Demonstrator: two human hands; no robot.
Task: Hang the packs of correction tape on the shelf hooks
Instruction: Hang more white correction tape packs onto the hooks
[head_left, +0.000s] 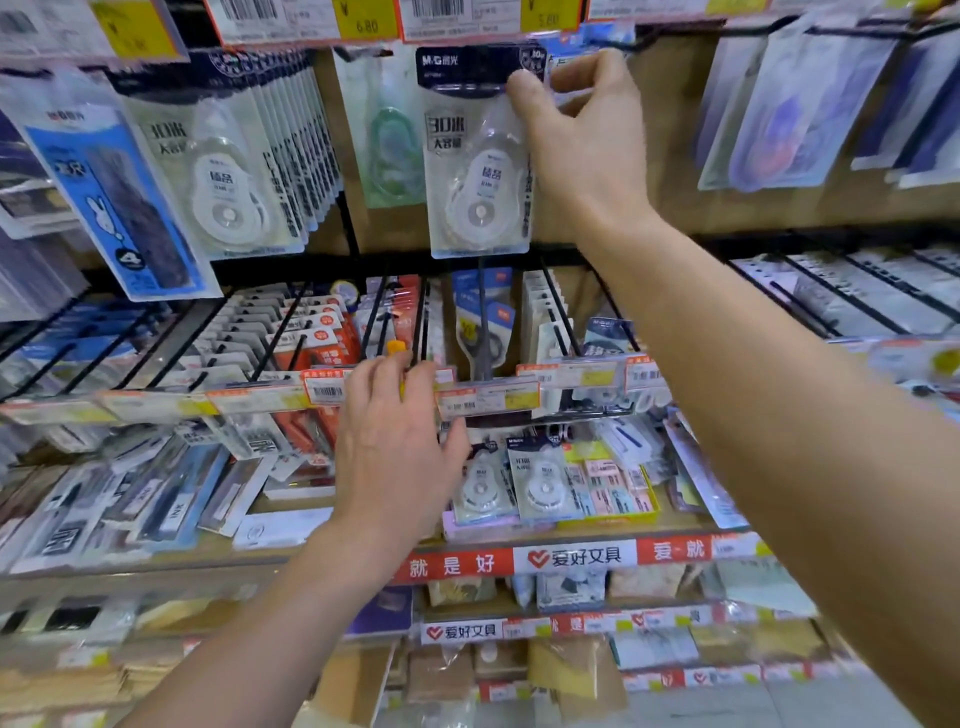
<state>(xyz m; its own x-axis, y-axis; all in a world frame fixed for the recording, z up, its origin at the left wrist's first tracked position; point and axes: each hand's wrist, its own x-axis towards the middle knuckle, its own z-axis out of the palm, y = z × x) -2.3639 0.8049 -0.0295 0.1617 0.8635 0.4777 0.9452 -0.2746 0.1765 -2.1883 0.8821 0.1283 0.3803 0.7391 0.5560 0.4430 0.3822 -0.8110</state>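
Right hand (582, 135) pinches 1 correction tape pack (478, 171) by its top, likely to steer it onto the hook (626, 45) above; left hand (395, 447) hovers open beside 2 spare packs (514, 483)

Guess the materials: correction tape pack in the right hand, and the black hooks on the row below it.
Correction tape pack, pinched by the right hand: clear glossy plastic blister, judging by glare and the dispenser visible through it; dark printed header, likely card or film. Black hooks: thin straight rods, probably coated metal wire; finish too blurred to call.
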